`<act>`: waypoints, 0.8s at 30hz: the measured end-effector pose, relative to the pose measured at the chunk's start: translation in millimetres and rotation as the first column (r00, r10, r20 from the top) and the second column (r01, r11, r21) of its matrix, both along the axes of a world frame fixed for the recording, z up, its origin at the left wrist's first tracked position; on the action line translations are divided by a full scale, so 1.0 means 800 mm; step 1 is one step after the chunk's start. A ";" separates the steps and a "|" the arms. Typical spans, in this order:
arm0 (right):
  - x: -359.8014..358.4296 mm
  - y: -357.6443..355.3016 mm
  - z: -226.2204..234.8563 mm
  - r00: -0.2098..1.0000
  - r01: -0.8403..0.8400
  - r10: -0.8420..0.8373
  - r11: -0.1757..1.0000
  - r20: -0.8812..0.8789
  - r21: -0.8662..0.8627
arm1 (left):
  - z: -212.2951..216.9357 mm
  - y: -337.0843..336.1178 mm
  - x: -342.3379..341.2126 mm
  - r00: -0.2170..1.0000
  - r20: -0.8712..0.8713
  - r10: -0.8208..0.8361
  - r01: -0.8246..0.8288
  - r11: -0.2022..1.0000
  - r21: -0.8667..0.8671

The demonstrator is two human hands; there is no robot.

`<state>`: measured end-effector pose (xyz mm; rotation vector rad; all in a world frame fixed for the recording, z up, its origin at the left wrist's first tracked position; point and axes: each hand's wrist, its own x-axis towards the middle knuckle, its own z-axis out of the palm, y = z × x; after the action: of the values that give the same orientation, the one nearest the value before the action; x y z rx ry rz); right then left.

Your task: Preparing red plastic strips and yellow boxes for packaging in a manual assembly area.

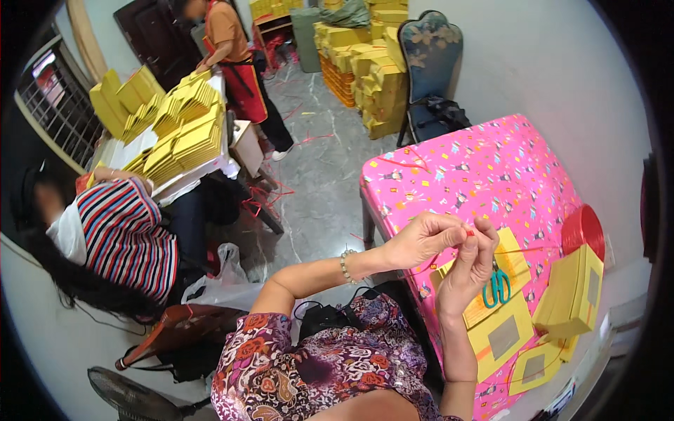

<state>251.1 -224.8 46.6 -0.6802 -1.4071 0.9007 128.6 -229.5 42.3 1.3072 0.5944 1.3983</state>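
My left hand [427,242] and my right hand [469,270] meet above the near part of the pink table. Both are closed in a pinch, thumbs and fingertips together, on a thin red plastic string [523,250]. A small red bit shows between the fingertips. From there the string runs right to a red roll [584,230] near the wall. Under my right hand lie flat yellow paper pieces [495,337] with grey panels. Teal-handled scissors [497,289] rest on them, their blades partly hidden. A bundle of yellow folded pieces [572,291] stands to the right.
A pink patterned cloth covers the table [477,165], with a loose red string at its far left. Behind it stands a chair [430,70] beside stacked yellow bundles [379,84]. At left, two people work at a table of yellow stacks [182,137]. A fan [126,393] is lower left.
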 end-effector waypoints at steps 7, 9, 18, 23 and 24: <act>-0.008 -0.007 -0.004 0.999 -0.032 0.033 0.996 -0.008 0.078 | 0.019 0.005 0.037 0.988 0.111 0.111 -0.122 0.987 0.100; -0.001 -0.007 -0.013 0.981 0.021 -0.068 0.969 0.184 0.245 | 0.027 0.010 0.035 0.976 0.134 0.174 -0.201 0.952 0.229; -0.005 -0.016 0.019 0.846 -0.306 0.118 0.906 0.520 0.292 | 0.112 -0.039 0.000 0.894 0.433 0.111 -0.159 0.984 0.077; 0.027 -0.009 0.042 0.529 -0.572 0.554 0.792 0.642 -0.212 | 0.132 -0.068 -0.067 0.852 0.481 0.205 -0.320 0.932 0.169; 0.040 0.000 0.030 0.552 -0.531 0.540 0.815 0.636 -0.231 | 0.131 -0.061 -0.085 0.806 0.545 0.232 -0.365 0.920 0.147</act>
<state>282.9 -224.8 70.6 -0.6155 -2.3770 1.1991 60.4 -278.6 147.2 0.9722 0.2657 2.0548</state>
